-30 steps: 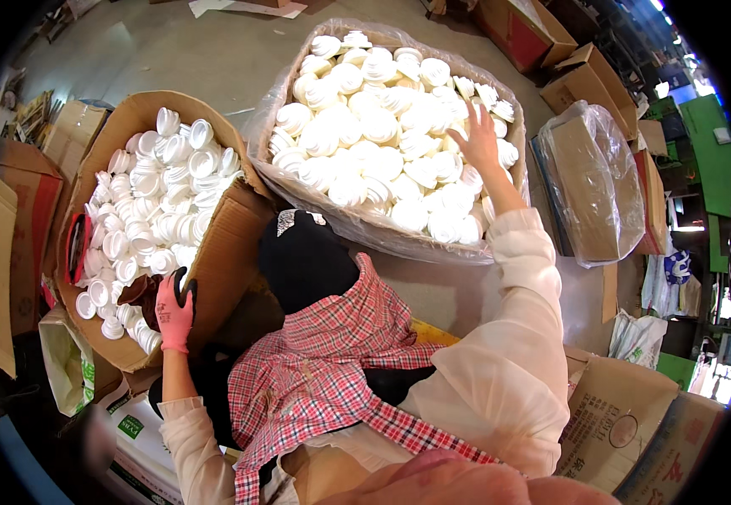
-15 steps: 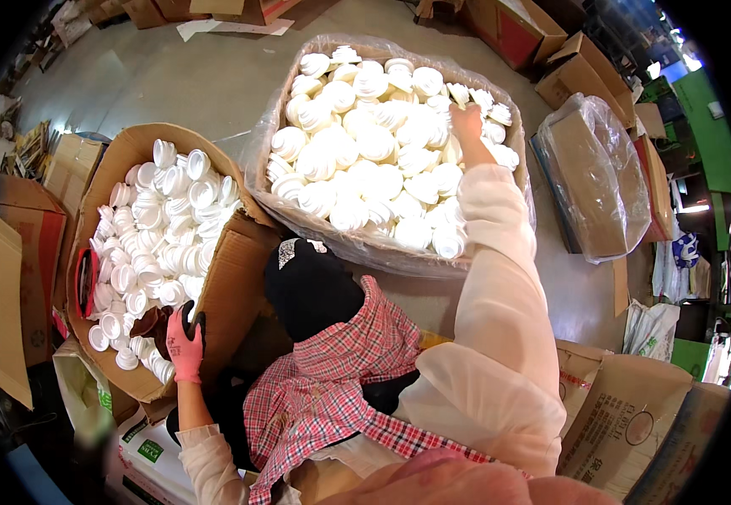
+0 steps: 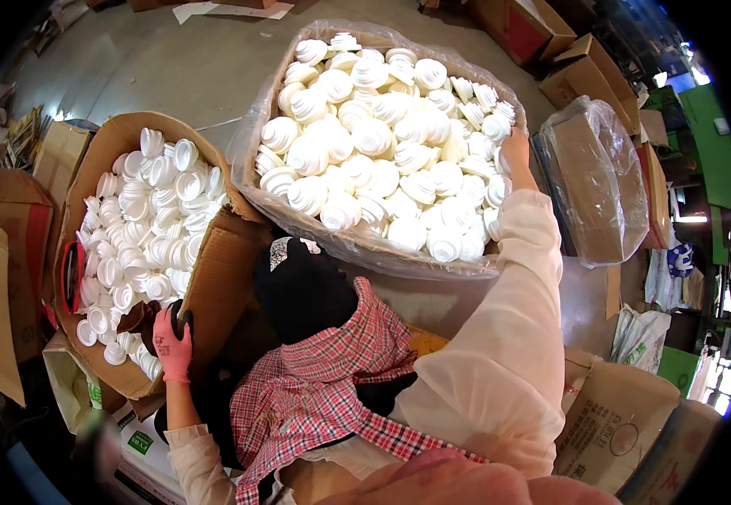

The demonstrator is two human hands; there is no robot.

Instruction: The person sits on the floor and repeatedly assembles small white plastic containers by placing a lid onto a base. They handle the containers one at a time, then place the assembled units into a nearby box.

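My right hand (image 3: 515, 158) is at the right rim of a large plastic-lined carton (image 3: 433, 268), next to the white pieces; its fingers are mostly hidden. That carton is heaped with white, round, stepped, dome-like pieces (image 3: 374, 137). To the left, my left hand (image 3: 172, 341), in a pink glove with dark fingertips, stands at the near side of a smaller carton (image 3: 229, 252), its visible fingers apart. Beside those fingers lies a crumpled dark brown piece (image 3: 138, 318). White ringed, cup-shaped pieces (image 3: 163, 202) fill this smaller carton.
A red plaid cloth (image 3: 332, 353) and a black-covered rounded shape (image 3: 298, 290) sit between my arms, close to both cartons. A plastic-wrapped carton (image 3: 593, 181) stands at the right. More cartons (image 3: 614, 421) are at the near right and far left (image 3: 12, 252).
My right hand has moved from among the white domed pieces to the carton's right rim. The left hand stays by the brown piece. The whole view has shifted slightly.
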